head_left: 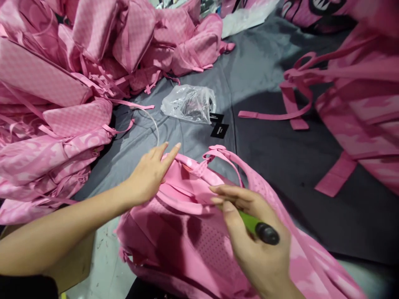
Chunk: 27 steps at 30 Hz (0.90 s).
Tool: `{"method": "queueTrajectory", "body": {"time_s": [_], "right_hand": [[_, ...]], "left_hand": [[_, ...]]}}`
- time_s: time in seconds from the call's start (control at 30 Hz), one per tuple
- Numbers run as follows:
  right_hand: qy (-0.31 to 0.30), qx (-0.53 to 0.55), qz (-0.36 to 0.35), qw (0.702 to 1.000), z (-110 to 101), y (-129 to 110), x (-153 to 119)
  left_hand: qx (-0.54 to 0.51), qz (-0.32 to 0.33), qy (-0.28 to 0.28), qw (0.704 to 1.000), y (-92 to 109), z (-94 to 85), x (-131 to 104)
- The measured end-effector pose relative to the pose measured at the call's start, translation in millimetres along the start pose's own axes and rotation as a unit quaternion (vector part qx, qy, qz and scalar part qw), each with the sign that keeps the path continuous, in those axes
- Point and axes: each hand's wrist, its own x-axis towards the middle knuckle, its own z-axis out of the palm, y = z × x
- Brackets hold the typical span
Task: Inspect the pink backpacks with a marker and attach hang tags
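A pink backpack [199,236] with a mesh back panel lies in front of me, its top opening unzipped. My left hand [152,172] rests on the left rim of that opening with its fingers stretched out; part of the hand is hidden by the edge. My right hand [258,232] is closed around a green tool with a rounded black end [252,224], just at the right side of the opening. The tool's tip is hidden by my fingers, so its kind cannot be made out. A pink shoulder strap [264,187] runs behind my right hand.
Several pink checked bags [93,29] are piled at the left and back. A clear plastic bag [188,104] and black tags [220,131] lie on the dark cloth [264,149]. Another pink backpack [368,108] with loose straps stands at the right.
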Motion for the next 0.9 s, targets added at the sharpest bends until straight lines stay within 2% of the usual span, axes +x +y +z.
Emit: {"method": "queueTrajectory", "body": {"time_s": [0.07, 0.1, 0.13, 0.2, 0.3, 0.37, 0.47, 0.53, 0.7, 0.9], "right_hand": [[-0.014, -0.059, -0.012, 0.998, -6.5, -2.4, 0.7], [-0.044, -0.100, -0.028, 0.994, -7.2, -3.3, 1.1], [-0.088, -0.149, -0.040, 0.984, -6.2, -3.9, 1.7], [-0.197, -0.260, -0.023, 0.945, -0.1, -4.9, 3.8], [-0.307, -0.383, 0.074, 0.868, 10.8, -6.9, 8.1], [-0.350, -0.396, 0.119, 0.840, 13.5, -7.9, 9.6], [-0.406, -0.371, 0.165, 0.819, 9.2, -7.5, 5.8], [-0.414, -0.367, 0.180, 0.814, 4.9, -5.7, -0.3], [-0.379, -0.378, 0.152, 0.831, 6.7, 0.1, -11.5], [-0.406, -0.439, 0.104, 0.794, 11.8, 0.3, -1.4]], "left_hand": [[-0.004, 0.054, 0.078, 0.996, 9.3, 1.2, -12.4], [-0.025, 0.089, 0.090, 0.992, 13.9, 3.3, -18.3], [-0.051, 0.123, 0.085, 0.988, 18.5, 6.3, -24.0], [-0.080, 0.157, 0.055, 0.983, 28.1, 14.0, -33.5], [-0.044, 0.110, 0.023, 0.993, 40.6, 22.6, -41.7], [-0.016, 0.097, 0.000, 0.995, 44.2, 25.0, -43.2], [-0.014, 0.129, -0.009, 0.992, 41.7, 29.3, -43.4], [-0.015, 0.142, 0.009, 0.990, 38.2, 34.0, -43.8], [-0.001, 0.155, 0.027, 0.988, 34.6, 42.0, -43.4], [-0.006, 0.129, 0.005, 0.992, 38.9, 34.9, -38.4]]}}
